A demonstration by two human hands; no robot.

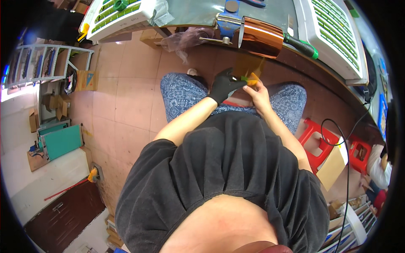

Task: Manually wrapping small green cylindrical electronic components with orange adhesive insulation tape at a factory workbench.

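Above my lap my two hands meet at a small yellow-and-green piece [249,79]; its exact kind I cannot make out. My left hand [224,85], in a black glove, has its fingers curled at the green end. My bare right hand [259,93] pinches the yellow side between thumb and fingers. Just beyond them hangs a translucent amber film [248,64] below a shiny copper-coloured roll [262,38]. That roll sits beside a blue bench vise [228,26] at the bench edge. A black-and-green handle [301,45] sticks out from the roll's right end.
White trays with green slats stand on the bench [192,12], one left [122,26], one right [337,42]. Clear plastic [185,42] hangs under the bench edge. Red stools [316,145] and a black cable [346,181] are at my right. Another person [378,168] is at far right.
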